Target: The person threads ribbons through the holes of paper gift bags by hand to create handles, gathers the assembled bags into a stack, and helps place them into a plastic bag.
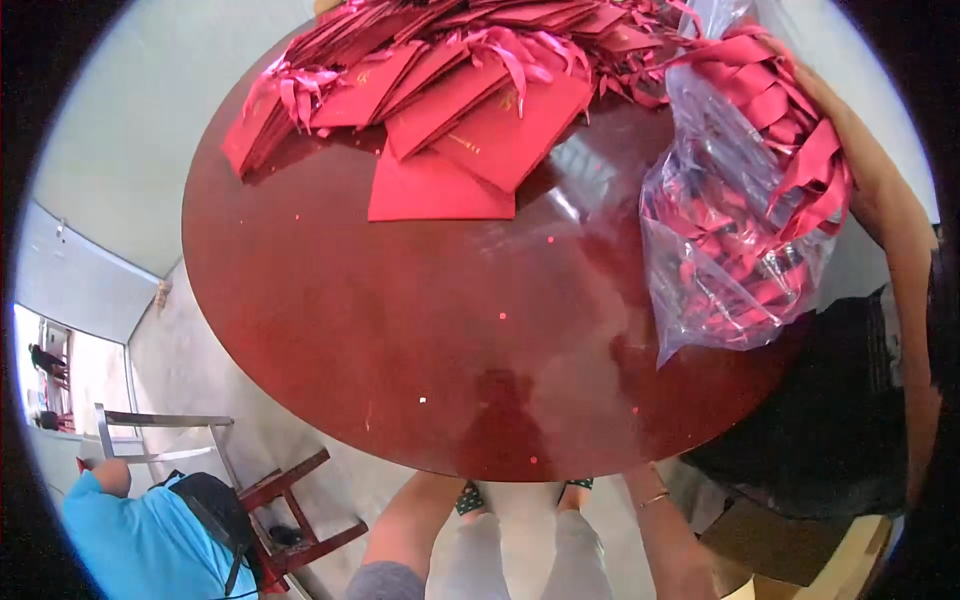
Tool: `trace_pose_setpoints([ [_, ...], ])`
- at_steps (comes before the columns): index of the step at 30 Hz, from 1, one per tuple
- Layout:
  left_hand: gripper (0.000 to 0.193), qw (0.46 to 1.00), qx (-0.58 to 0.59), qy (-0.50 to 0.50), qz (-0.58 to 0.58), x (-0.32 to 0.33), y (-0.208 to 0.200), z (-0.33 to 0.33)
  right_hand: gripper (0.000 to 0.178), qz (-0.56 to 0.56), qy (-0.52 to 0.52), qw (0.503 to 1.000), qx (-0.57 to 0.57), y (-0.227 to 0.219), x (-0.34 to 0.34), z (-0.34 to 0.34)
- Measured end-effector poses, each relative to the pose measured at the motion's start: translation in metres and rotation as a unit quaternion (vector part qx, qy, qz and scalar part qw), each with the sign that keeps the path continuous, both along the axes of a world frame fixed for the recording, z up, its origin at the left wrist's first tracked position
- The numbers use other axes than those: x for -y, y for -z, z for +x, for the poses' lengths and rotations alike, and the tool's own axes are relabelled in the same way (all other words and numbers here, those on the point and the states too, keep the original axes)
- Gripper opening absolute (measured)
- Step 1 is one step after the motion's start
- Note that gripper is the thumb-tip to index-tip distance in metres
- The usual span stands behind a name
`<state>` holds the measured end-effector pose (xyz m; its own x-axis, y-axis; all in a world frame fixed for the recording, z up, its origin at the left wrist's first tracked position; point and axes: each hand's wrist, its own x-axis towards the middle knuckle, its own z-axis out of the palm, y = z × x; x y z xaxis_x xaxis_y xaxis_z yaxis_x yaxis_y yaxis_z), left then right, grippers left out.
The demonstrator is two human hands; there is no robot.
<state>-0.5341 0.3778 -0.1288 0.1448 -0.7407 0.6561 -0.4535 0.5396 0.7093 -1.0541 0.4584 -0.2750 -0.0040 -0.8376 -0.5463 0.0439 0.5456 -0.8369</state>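
My left forearm (415,515) reaches forward beneath the near edge of the round red-brown table (400,330), and that hand is hidden. My right forearm (665,535), with a thin bracelet at the wrist, also ends at the table's near edge; the right hand's fingers are out of sight. At the far side lie several stacks of red folded cards (350,100) with shiny ribbon bows (515,55). A flat red card (430,190) lies in front of them. On the right, a clear plastic bag (660,300) holds many red ribbons, with a loose bundle of ribbons (815,170) spilling over its top.
Another person's arm (880,180) stretches along the right beside the bag, near dark clothing (820,420). A person in a blue shirt (150,535) is at the lower left by a red wooden chair (310,545). A cardboard box (830,560) stands lower right. Small scraps (503,316) dot the tabletop.
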Motion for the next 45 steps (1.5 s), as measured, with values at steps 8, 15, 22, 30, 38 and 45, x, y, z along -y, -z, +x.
trace_pose_setpoints([
  [8,0.033,0.994,0.086,-0.058,0.036,-0.042,0.054,-0.057,0.043,-0.104,-0.159,0.973,-0.131,0.024,0.001,-0.022],
  [15,0.031,0.984,0.156,-0.041,0.082,-0.078,0.114,-0.132,0.05,-0.126,-0.23,0.939,-0.221,0.027,0.022,-0.036],
  [22,0.029,0.963,0.233,-0.06,0.123,-0.141,0.15,-0.198,0.042,-0.153,-0.264,0.92,-0.244,0.033,0.024,-0.032],
  [30,0.037,0.871,0.255,-0.097,0.409,-0.207,0.157,-0.233,0.041,-0.052,0.002,0.999,0.016,-0.005,0.024,-0.017],
  [38,0.04,0.843,0.072,-0.127,0.517,-0.372,0.201,-0.297,0.023,0.019,0.007,0.998,-0.058,-0.017,0.035,-0.006],
  [45,0.031,0.766,0.045,-0.108,0.632,-0.484,0.188,-0.365,0.029,-0.026,-0.117,0.992,-0.051,-0.021,0.033,-0.005],
])
